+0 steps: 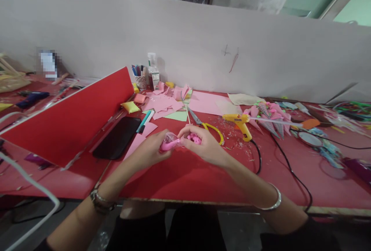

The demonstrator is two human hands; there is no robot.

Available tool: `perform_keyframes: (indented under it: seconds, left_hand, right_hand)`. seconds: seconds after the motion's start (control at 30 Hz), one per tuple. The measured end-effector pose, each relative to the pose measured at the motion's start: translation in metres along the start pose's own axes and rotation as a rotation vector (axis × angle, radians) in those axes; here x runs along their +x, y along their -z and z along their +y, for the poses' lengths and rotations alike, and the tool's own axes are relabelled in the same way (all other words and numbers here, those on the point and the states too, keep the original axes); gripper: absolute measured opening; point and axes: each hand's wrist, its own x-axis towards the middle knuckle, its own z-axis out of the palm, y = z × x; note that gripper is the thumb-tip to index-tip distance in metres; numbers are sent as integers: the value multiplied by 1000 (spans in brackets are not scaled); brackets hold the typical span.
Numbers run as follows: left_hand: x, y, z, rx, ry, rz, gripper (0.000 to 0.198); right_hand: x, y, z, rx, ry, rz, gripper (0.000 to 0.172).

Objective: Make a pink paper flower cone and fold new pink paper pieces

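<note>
Both hands meet over the red table (185, 173), near its front edge. My left hand (150, 152) is closed round a small pink paper piece (169, 143) with a clear, shiny wrap on it. My right hand (203, 145) pinches a crumpled bright pink bit (193, 139) that touches the same piece. A watch sits on my left wrist and a silver bangle on my right. Just beyond my fingers lie yellow-handled scissors (208, 127).
A yellow glue gun (239, 121) with a black cord lies to the right, beside a bunch of pink paper cones (269, 117). Pink paper scraps (162, 102), a black phone (117, 137), a pen cup (140, 77) and a red divider panel (72, 116) fill the left.
</note>
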Motion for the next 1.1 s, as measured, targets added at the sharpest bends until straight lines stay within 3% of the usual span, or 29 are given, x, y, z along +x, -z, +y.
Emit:
perform_keyframes:
  seconds: [0.23,0.43,0.63,0.8,1.0,1.1]
  left_hand:
    - [-1,2,5,20,-5,-41,8]
    - [-1,2,6,132,-6,-69,6]
    - [-3,2,4,189,-19,-81,8]
    - [-3,1,2,189,-38,-104,8]
    - [-4,-1,5,168,-38,-116,9]
    - [-5,-1,6,96,-26,-123,10]
  right_hand:
    - [0,4,1,64,4,-85,10]
    - [-1,2,1,-12,16,-73,14]
    - [1,3,1,-19,29,-95,7]
    - [1,2,2,-30,24,-106,6]
    - [-1,-6,9,-210,100,-3,8]
    - [-1,-4,10,-133,70,-70,8]
